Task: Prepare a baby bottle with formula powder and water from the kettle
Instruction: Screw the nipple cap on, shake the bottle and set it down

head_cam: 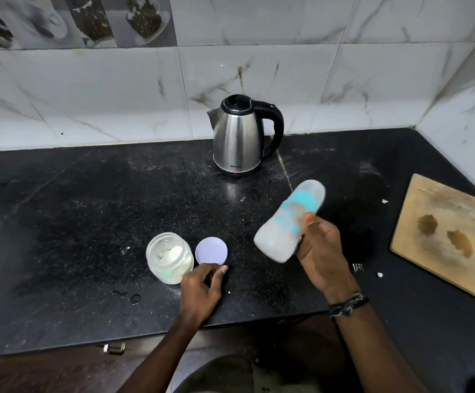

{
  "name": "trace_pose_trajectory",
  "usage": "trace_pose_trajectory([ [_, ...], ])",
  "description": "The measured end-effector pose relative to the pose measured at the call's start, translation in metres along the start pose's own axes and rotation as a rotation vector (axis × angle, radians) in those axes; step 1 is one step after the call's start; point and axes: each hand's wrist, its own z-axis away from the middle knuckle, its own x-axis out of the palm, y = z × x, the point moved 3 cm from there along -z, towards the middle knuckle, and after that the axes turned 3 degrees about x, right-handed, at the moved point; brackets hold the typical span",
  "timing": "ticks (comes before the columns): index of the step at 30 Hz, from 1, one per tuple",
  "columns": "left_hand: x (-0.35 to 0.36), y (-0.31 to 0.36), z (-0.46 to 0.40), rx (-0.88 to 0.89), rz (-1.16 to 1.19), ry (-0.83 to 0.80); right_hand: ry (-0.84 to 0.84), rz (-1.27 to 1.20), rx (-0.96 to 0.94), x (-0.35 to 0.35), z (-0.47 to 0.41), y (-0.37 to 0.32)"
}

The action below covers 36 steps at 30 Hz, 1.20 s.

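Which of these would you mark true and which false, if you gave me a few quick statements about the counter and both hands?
1. The right hand holds the baby bottle tilted above the counter. True.
2. The powder jar has its lid on. False: the lid lies flat beside the open jar.
3. The kettle stands upright near the wall. True.
4. The left hand is lifting the kettle. False: it rests near the lid.
5. The cutting board lies left of the jar. False: it lies far right.
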Motion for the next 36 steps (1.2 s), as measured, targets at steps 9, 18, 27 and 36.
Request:
trace_pose_trajectory([
  [9,0.0,0.002,0.0,0.001,-0.019,0.01,0.031,0.065,-0.008,-0.007,0.003,-0.003],
  [18,-0.001,0.006,-0.001,-0.005,-0.013,0.005,0.004,-0.003,-0.004,-0.007,0.003,-0.005],
  [27,-0.001,0.005,-0.001,-0.007,-0.025,-0.003,0.008,-0.018,0.04,-0.007,0.007,-0.002],
  [36,-0.002,0.006,-0.001,-0.009,-0.015,0.003,0.033,-0.063,0.016,-0.013,0.005,-0.006],
])
